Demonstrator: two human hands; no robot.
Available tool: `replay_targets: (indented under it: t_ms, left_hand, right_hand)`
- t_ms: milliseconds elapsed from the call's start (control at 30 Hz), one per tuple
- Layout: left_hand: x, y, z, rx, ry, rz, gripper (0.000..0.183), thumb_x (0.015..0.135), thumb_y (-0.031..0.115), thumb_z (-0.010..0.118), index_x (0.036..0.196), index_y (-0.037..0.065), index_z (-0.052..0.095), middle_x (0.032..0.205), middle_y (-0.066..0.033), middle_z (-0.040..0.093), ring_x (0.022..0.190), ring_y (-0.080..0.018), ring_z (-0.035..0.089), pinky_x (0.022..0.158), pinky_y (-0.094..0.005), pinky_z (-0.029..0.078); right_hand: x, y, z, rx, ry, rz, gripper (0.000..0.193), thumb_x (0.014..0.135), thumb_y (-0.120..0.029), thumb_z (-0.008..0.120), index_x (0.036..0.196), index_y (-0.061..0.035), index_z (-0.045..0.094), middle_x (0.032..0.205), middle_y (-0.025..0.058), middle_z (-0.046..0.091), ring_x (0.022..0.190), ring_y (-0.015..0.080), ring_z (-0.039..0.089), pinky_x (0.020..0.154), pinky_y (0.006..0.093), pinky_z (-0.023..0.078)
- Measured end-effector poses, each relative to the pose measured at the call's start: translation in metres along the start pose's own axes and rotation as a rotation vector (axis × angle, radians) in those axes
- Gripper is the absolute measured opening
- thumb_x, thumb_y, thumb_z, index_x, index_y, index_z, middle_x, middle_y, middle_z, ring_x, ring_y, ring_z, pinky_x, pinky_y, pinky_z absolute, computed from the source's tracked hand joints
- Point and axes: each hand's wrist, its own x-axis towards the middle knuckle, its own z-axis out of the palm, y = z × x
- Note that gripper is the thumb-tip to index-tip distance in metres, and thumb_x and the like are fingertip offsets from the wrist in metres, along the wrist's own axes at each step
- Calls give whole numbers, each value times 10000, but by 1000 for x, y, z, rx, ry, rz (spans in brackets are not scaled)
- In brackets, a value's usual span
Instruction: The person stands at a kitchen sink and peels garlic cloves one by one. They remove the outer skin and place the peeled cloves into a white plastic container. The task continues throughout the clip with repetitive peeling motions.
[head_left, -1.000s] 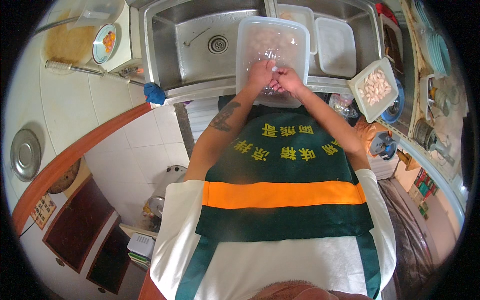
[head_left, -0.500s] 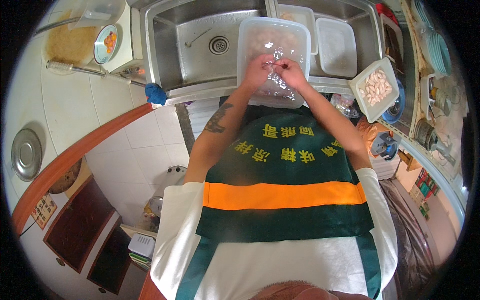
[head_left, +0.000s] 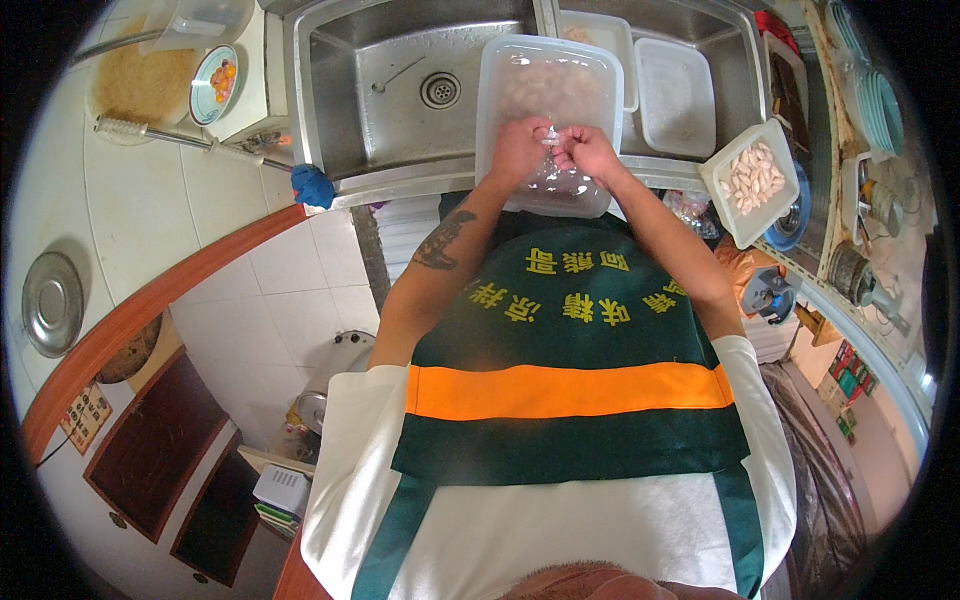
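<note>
A translucent plastic tub (head_left: 612, 110) of water stands across the sink's front rim, with many pale pinkish pieces (head_left: 545, 85) under the surface at its far end. Over the water, my left hand (head_left: 520, 148) and my right hand (head_left: 588, 153) meet with bent, closed fingers. Between the fingertips shows a small pale, wet piece (head_left: 551, 138), pinched by both hands; glare on the water hides its exact shape. To the right, a white square container (head_left: 715, 172) holds a heap of similar pale pink pieces (head_left: 753, 180).
The steel sink (head_left: 375, 130) has two basins. White plastic trays (head_left: 676, 95) sit in its right basin. A bowl with orange bits (head_left: 212, 88), a steel rod (head_left: 180, 141) and a blue cloth (head_left: 312, 187) lie left. Stacked plates (head_left: 873, 110) stand on the right shelf.
My right hand's fingers have shifted and opened slightly away from the left ones, so the pale piece shows more between them. The tub stays in place.
</note>
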Motion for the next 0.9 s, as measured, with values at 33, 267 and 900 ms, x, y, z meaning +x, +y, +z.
replay_targets:
  t_ms: [33, 267, 900]
  left_hand:
    - [1, 0, 0, -14, -5, -4, 211, 893, 107, 597, 1058, 23, 697, 923, -176, 715, 821, -270, 704, 733, -370, 542]
    - [1, 0, -1, -74, -49, -9, 225, 884, 71, 574, 1067, 19, 694, 938, -176, 716, 819, -265, 706, 741, -367, 546]
    - [-3, -6, 2, 47, 108, -69, 248, 825, 76, 623, 1063, 39, 685, 977, -142, 718, 902, -290, 693, 800, -369, 531]
  right_hand:
    - [-1, 1, -1, 35, -26, -17, 149, 972, -56, 512, 1032, -10, 641, 850, 69, 667, 704, 130, 636, 644, 271, 551]
    - [-2, -6, 0, -77, 8, -17, 189, 936, -2, 487, 1033, 18, 647, 861, 96, 663, 736, 151, 642, 658, 269, 557]
    - [20, 28, -4, -322, 282, -364, 117, 872, -40, 639, 978, -15, 683, 806, 13, 659, 712, 90, 573, 654, 256, 477]
